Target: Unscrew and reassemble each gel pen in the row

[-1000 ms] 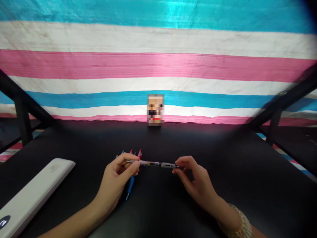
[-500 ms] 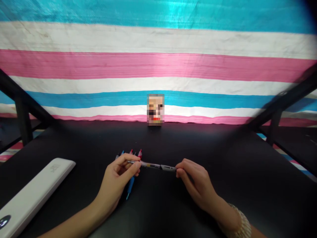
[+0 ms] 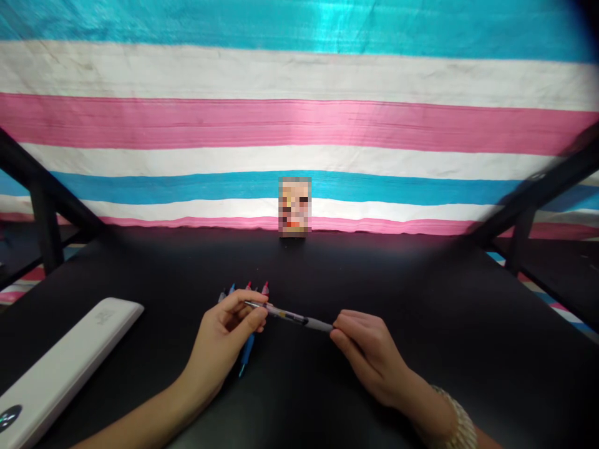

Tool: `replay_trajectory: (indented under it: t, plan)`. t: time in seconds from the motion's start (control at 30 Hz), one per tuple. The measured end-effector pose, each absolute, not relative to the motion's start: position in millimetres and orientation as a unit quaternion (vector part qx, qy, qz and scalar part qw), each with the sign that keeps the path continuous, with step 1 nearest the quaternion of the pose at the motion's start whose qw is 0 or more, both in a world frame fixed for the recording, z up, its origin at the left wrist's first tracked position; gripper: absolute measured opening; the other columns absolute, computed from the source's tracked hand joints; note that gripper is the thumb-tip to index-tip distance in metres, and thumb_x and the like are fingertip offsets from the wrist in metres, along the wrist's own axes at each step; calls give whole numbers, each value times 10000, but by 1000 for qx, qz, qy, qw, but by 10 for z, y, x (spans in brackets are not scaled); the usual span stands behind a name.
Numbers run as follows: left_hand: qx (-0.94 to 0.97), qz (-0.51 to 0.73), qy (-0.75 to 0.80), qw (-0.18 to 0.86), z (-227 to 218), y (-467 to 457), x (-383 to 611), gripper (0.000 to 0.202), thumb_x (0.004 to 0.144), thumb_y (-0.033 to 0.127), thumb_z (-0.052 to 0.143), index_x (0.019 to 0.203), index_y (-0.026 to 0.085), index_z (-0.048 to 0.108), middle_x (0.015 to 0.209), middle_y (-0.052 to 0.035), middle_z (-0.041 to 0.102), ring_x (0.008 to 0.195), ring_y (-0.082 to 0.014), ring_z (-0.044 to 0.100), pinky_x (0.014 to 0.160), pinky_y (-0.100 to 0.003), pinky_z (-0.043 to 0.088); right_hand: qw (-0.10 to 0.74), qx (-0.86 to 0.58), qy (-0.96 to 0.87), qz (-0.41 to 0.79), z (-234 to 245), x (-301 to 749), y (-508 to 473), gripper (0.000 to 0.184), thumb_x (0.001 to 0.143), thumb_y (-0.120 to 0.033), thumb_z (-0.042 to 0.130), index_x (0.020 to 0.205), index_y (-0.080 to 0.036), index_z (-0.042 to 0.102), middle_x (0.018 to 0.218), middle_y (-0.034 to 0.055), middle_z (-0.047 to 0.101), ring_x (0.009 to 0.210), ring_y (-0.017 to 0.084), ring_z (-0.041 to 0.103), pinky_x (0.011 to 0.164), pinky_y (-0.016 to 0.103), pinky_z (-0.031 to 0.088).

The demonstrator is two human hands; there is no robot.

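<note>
A clear-barrelled pen (image 3: pixel 299 318) with a grey grip is stretched between my two hands above the black table (image 3: pixel 299 399). My left hand (image 3: pixel 234 321) pinches its left end between thumb and fingers. At the grey end, my right hand (image 3: pixel 365 349) has thumb and fingertips closed on the pen. Several other pens lie on the table beneath and behind my left hand, partly hidden by it. Among them are a blue pen (image 3: pixel 246 355) and a pen with a red end (image 3: pixel 266 287).
A long white device, perhaps a power bank (image 3: pixel 75 368), lies at the left. A small blurred-out box or card (image 3: pixel 294 209) stands at the table's back edge. Behind hangs a striped sheet (image 3: pixel 299 125). Black frame bars (image 3: pixel 538 187) slope at both sides.
My right hand has dropped slightly, so the pen's grey end tilts lower and the pen has turned a little about its length. My left hand has barely moved.
</note>
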State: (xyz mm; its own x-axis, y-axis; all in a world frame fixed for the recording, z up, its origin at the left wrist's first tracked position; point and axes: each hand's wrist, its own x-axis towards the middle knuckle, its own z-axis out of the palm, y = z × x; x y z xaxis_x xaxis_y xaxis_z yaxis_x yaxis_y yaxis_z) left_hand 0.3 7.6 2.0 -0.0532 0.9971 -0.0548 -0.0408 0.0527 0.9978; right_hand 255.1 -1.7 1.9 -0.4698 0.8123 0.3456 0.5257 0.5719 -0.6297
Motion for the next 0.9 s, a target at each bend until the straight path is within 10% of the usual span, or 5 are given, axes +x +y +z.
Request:
replay_trajectory:
  t: [0.9]
  plan:
    - [367, 554, 448, 598, 140, 90, 46, 467, 834, 255, 801, 1256, 264, 600, 846, 32, 695, 844, -121, 680, 802, -204, 566, 321, -438, -777, 319, 39, 2518, -35, 234, 1054, -305, 411, 975, -198, 603, 710, -21, 551, 622, 141, 536, 621, 266, 397]
